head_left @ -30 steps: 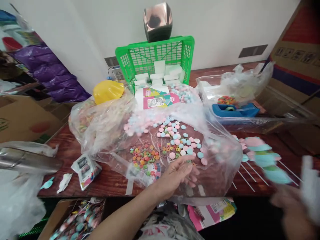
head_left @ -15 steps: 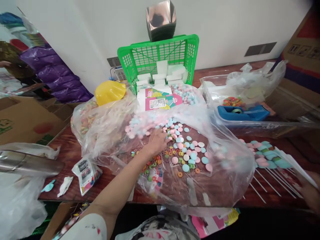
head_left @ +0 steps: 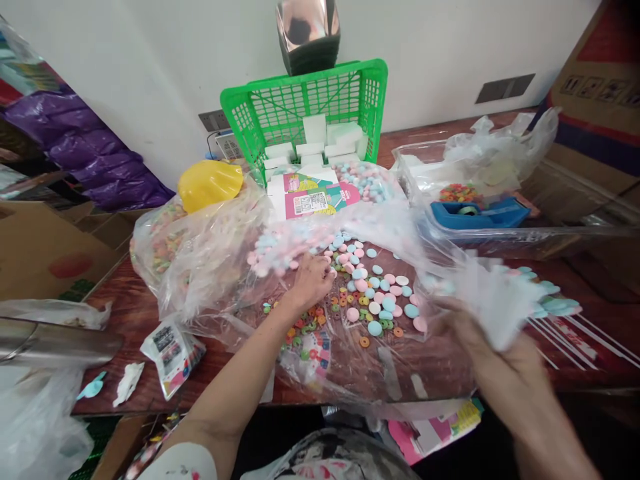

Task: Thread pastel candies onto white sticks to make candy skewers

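My left hand (head_left: pixel 314 279) is at the pile of pink, blue and white candy discs (head_left: pixel 357 280), its fingers curled with a pale pink candy at the tips. Small coloured candy rings (head_left: pixel 310 321) lie just below its wrist. On the right, my right hand (head_left: pixel 483 343) is smeared by motion and grips a blurred, whitish, flat piece that looks like a small paper or plastic bag (head_left: pixel 500 297). Beyond it lie pink and blue candy skewers on white sticks (head_left: pixel 557 307). Clear plastic sheeting (head_left: pixel 360 370) spreads beneath the loose candy.
A green basket (head_left: pixel 305 93) holding white boxes stands against the wall. To its right, a clear tub (head_left: pixel 500 237) contains a blue tape dispenser (head_left: pixel 480 215). A yellow bowl-like piece (head_left: pixel 210 187) tops a candy bag on the left. A steel flask (head_left: pixel 60 341) lies near the left edge.
My right hand has come in from the far right edge toward the middle, bringing the whitish piece across the skewers. My left hand stays at the candy pile. The view has shifted slightly.
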`<state>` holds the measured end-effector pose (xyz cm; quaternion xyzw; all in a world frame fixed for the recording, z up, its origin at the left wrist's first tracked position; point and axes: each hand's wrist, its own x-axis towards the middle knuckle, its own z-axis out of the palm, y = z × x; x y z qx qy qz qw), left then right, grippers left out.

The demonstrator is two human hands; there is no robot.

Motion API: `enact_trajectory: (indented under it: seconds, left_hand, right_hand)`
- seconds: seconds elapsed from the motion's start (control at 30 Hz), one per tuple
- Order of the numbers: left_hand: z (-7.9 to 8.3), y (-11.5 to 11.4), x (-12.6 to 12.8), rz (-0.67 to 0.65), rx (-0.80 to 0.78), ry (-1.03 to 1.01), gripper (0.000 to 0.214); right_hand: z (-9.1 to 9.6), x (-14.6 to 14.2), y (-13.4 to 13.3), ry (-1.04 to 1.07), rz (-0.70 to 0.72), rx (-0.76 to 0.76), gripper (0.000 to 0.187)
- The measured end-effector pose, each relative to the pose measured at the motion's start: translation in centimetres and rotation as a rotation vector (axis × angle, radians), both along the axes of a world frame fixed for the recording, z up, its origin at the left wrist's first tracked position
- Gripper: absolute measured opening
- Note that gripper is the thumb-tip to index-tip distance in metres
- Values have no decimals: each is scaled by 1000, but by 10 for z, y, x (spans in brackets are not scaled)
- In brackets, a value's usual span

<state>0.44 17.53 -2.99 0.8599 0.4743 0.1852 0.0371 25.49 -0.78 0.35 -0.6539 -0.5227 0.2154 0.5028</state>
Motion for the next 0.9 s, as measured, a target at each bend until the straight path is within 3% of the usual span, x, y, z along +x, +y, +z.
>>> enact_trajectory:
  seconds: [0.1, 0.17, 0.23, 0.33, 0.47, 0.53, 0.6, 0.73, 0.8, 0.9]
  left_hand:
    - [-4, -2, 1, -98, 13, 55, 17]
    - [-4, -4, 2, -156, 20, 85, 15]
    - [-4, -6, 4, -192, 25, 104, 16]
    - [-2, -9, 7, -259, 45, 146, 31]
    - [4, -14, 11, -268, 13, 137, 33]
    - [9, -20, 13, -206, -23, -34, 33]
    - [14, -30, 18, -115, -110, -361, 32]
    - [22, -54, 33, 96, -580, -1088, 26]
    - [26, -65, 42, 144, -784, -1282, 22]
    - [34, -77, 52, 165, -885, -1403, 23]
  right_hand:
    - [-11, -39, 26, -21, 179, -67, 37]
    - [-24, -50, 31, -42, 230, -82, 36]
    - [-42, -50, 29, 4, 193, -88, 36]
    - [-68, -41, 27, 172, 19, -73, 37]
    - [-82, -33, 29, 309, -74, -55, 37]
    - [-81, -33, 29, 321, -52, -45, 36]
    - [-78, -35, 27, 334, -14, -33, 35]
    - [-74, -36, 20, 292, 76, -38, 34]
    - [-71, -37, 17, 224, 145, -47, 33]
    - [-66, -39, 15, 109, 262, -57, 34]
